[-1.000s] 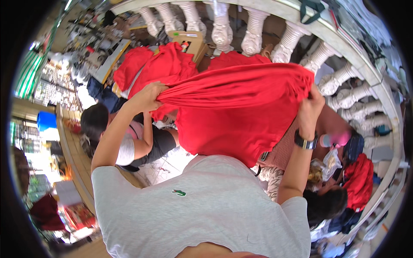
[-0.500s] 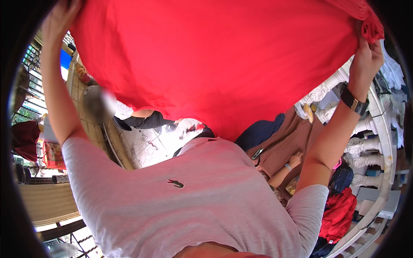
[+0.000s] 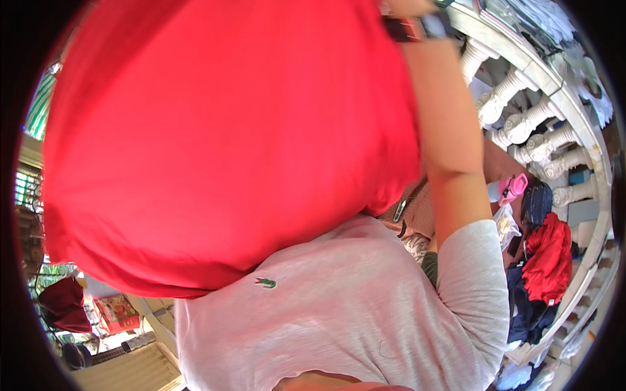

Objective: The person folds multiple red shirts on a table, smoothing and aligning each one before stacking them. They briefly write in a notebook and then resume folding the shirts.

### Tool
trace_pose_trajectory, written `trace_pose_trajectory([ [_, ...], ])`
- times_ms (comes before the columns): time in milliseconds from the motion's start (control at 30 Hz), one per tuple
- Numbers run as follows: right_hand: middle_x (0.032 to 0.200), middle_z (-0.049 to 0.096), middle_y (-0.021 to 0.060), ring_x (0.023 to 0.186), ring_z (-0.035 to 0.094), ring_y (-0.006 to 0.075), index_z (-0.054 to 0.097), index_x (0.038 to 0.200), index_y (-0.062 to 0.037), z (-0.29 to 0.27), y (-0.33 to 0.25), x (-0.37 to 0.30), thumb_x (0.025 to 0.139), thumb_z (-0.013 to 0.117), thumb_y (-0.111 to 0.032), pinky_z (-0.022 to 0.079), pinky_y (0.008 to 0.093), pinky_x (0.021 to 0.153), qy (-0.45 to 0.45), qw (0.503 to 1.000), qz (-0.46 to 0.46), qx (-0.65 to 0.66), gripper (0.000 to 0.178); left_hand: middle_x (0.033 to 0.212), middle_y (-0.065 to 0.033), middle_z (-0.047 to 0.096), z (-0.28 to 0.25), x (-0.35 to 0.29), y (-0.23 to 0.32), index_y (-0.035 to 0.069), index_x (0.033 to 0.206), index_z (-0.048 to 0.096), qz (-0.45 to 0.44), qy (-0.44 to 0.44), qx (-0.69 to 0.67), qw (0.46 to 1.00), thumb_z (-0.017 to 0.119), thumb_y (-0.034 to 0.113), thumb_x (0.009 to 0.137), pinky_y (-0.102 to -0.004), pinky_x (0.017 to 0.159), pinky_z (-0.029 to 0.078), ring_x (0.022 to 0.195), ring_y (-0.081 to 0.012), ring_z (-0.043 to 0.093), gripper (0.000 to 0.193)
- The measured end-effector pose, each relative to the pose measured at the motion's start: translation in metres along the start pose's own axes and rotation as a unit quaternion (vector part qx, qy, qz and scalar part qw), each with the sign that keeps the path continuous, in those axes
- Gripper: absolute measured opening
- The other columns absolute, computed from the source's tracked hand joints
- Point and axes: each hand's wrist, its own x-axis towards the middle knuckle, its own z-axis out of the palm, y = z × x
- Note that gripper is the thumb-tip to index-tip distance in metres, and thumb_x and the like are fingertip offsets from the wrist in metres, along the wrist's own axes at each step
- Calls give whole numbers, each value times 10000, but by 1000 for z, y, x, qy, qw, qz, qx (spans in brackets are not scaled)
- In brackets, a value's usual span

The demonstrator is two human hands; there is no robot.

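Over the grey shirt (image 3: 352, 306), the red cloth (image 3: 228, 143) now spreads lower and farther left, hiding the left hand. The right hand (image 3: 411, 7), mostly cropped away, has swung inward; neither grip can be told. Beyond, more pink bottle (image 3: 514, 188) shows.

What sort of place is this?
Probably a balcony or terrace, judging by the pale railing, the ornate white balusters under it, and the green-and-white striped sheet at far left.

Grey short-sleeved shirt (image 3: 365, 313), 1 green emblem (image 3: 266, 283); dark wristband (image 3: 403, 30).
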Motion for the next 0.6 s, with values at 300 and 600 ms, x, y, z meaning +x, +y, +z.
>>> trace_pose_trajectory([
  [300,1253,485,270,1205,456,393,411,1364,29,45,13,-213,773,726,-589,376,470,1036,-279,923,266,-4,911,986,-310,507,48,30,-33,-81,981,449,-79,-89,-179,977,537,124,783,-547,891,376,921,-484,472,299],
  [600,794,596,60,714,567,139,590,880,-7,61,-3,-265,980,566,-126,450,255,700,-142,904,402,-39,157,1021,-295,519,114,67,-82,-80,1020,458,-136,-125,-227,956,550,157,794,-529,909,382,949,-459,486,340],
])
